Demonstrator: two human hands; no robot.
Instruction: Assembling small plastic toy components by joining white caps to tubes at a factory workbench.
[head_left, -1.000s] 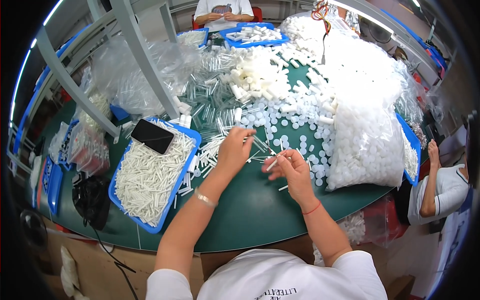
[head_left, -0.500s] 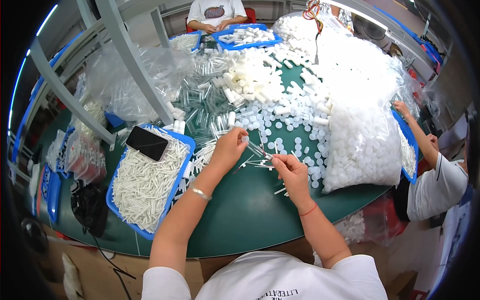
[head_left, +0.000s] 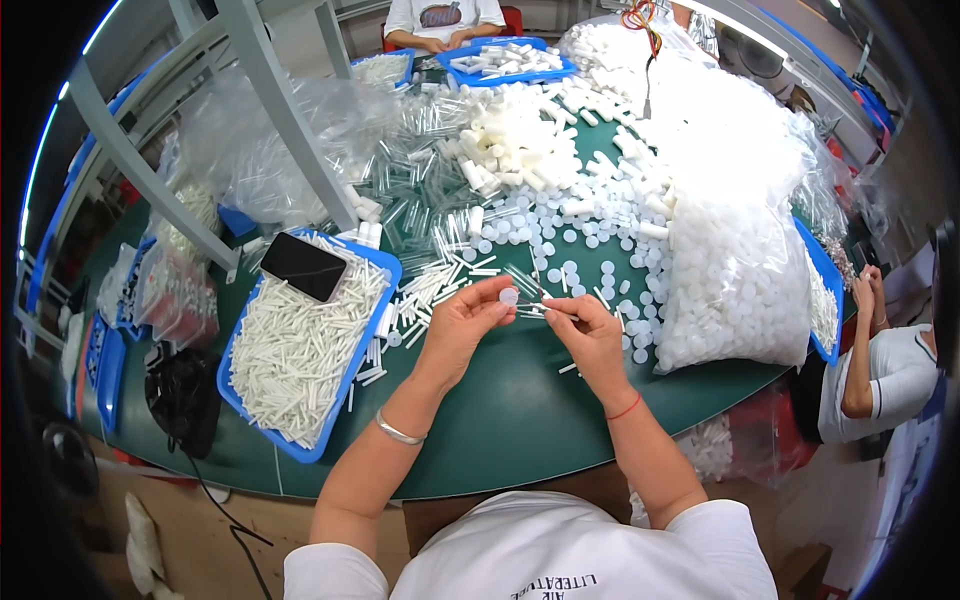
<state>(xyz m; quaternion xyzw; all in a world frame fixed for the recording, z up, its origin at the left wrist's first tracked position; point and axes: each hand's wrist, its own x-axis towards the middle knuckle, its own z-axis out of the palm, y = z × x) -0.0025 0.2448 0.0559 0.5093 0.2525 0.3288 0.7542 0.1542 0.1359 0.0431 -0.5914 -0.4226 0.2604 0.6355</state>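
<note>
My left hand (head_left: pixel 462 328) pinches a round, translucent white cap (head_left: pixel 509 296) between thumb and fingertips. Close beside it, my right hand (head_left: pixel 594 340) has thumb and forefinger closed on a thin stick (head_left: pixel 530 308) that points toward the left hand. What lies at the stick's ends is too small to make out. Just beyond the fingertips are clear tubes (head_left: pixel 522 280). Similar loose caps (head_left: pixel 570 268) are scattered over the green table (head_left: pixel 470 440) past my right hand. Short white sticks (head_left: pixel 432 287) lie loose beyond my left wrist.
At left, a blue tray (head_left: pixel 308 455) holds white sticks, with a black phone (head_left: pixel 303 266) on top. A large plastic bag of caps (head_left: pixel 735 290) stands at right. Clear tubes and white cylinders (head_left: pixel 520 145) pile up behind. Grey frame posts (head_left: pixel 290 110) rise at left. Two people sit around the table.
My left hand has come down and nearer, its fingers now showing a round cap. My right hand stays near the same spot. The view has shifted slightly. The co-worker at right has drawn their hands together.
</note>
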